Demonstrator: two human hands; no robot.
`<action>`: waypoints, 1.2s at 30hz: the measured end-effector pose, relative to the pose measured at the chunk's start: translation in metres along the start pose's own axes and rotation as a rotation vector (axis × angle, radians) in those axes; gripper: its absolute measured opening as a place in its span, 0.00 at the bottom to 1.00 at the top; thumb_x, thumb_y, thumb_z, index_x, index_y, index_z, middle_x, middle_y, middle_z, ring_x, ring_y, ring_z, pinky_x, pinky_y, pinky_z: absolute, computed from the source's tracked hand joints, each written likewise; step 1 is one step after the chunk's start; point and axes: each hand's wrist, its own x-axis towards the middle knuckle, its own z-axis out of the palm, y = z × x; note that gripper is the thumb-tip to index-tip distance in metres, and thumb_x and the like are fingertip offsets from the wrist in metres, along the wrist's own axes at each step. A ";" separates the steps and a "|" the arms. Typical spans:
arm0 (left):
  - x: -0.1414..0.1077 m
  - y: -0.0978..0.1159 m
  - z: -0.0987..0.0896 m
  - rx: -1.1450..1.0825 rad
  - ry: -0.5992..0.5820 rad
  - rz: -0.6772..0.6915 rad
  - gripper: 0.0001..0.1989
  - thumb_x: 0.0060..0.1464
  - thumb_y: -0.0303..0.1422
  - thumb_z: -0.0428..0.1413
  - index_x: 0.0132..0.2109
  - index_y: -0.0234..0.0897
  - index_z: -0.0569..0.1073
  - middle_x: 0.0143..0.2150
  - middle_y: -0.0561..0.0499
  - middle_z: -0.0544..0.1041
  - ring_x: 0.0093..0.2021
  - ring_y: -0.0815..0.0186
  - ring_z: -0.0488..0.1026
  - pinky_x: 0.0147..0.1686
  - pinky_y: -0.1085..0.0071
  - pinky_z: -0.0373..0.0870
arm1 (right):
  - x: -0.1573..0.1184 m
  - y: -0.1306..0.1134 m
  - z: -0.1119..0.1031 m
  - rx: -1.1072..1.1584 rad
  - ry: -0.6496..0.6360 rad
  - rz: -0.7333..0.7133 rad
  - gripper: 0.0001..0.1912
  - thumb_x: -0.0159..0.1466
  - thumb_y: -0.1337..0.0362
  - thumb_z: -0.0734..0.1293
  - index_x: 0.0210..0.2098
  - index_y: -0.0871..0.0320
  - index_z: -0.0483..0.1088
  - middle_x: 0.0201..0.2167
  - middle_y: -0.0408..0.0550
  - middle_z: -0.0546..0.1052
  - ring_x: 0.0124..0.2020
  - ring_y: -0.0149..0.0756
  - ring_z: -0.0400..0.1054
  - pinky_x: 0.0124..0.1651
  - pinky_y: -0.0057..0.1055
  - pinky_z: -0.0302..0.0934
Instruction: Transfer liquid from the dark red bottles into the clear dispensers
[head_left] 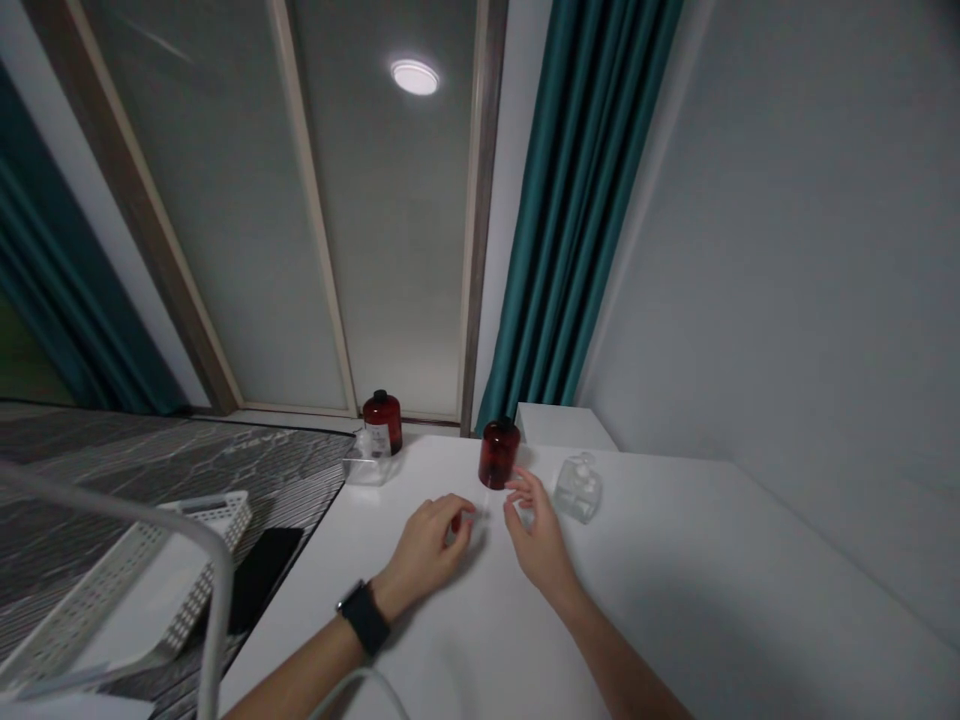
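Red bottle stands upright near tabletop far edge, seemingly placed, remainder unclear; right hand fingers loosely open beside it, left hand curled, grip untellable.

No text can be read. A pale label on the red bottle at the table's far left seems printed, too small to decipher.
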 end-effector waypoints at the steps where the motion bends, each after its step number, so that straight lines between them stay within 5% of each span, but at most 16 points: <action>1: 0.000 -0.001 0.001 0.006 0.000 -0.002 0.09 0.62 0.30 0.49 0.43 0.38 0.73 0.33 0.50 0.77 0.31 0.62 0.72 0.35 0.67 0.66 | -0.004 -0.002 0.001 0.010 -0.026 0.001 0.23 0.63 0.65 0.62 0.58 0.56 0.63 0.45 0.52 0.76 0.42 0.41 0.72 0.49 0.43 0.66; 10: 0.005 -0.012 -0.015 0.133 0.078 0.096 0.08 0.62 0.29 0.48 0.39 0.37 0.73 0.31 0.50 0.77 0.32 0.63 0.73 0.35 0.66 0.63 | -0.013 -0.011 0.008 0.044 -0.105 -0.002 0.21 0.64 0.65 0.62 0.56 0.55 0.65 0.43 0.51 0.77 0.41 0.39 0.72 0.50 0.41 0.66; 17: 0.012 -0.068 -0.037 0.214 0.473 -0.024 0.08 0.61 0.31 0.49 0.37 0.37 0.71 0.28 0.50 0.70 0.33 0.60 0.69 0.37 0.64 0.64 | 0.002 -0.006 0.011 0.054 -0.095 0.008 0.15 0.65 0.59 0.63 0.49 0.57 0.71 0.40 0.52 0.79 0.42 0.42 0.73 0.50 0.41 0.65; 24: 0.013 -0.107 -0.040 0.290 0.849 -0.330 0.13 0.55 0.34 0.54 0.47 0.34 0.66 0.45 0.40 0.70 0.48 0.48 0.66 0.49 0.51 0.64 | 0.009 -0.013 0.043 0.072 -0.253 -0.078 0.12 0.64 0.65 0.63 0.47 0.55 0.73 0.38 0.49 0.79 0.41 0.40 0.74 0.49 0.39 0.67; 36: 0.013 -0.120 -0.031 0.283 0.743 -0.605 0.26 0.49 0.36 0.64 0.53 0.35 0.67 0.49 0.42 0.67 0.53 0.47 0.67 0.53 0.49 0.66 | 0.085 -0.004 0.148 0.143 -0.239 -0.148 0.13 0.64 0.65 0.61 0.48 0.54 0.71 0.44 0.51 0.76 0.46 0.41 0.72 0.46 0.39 0.69</action>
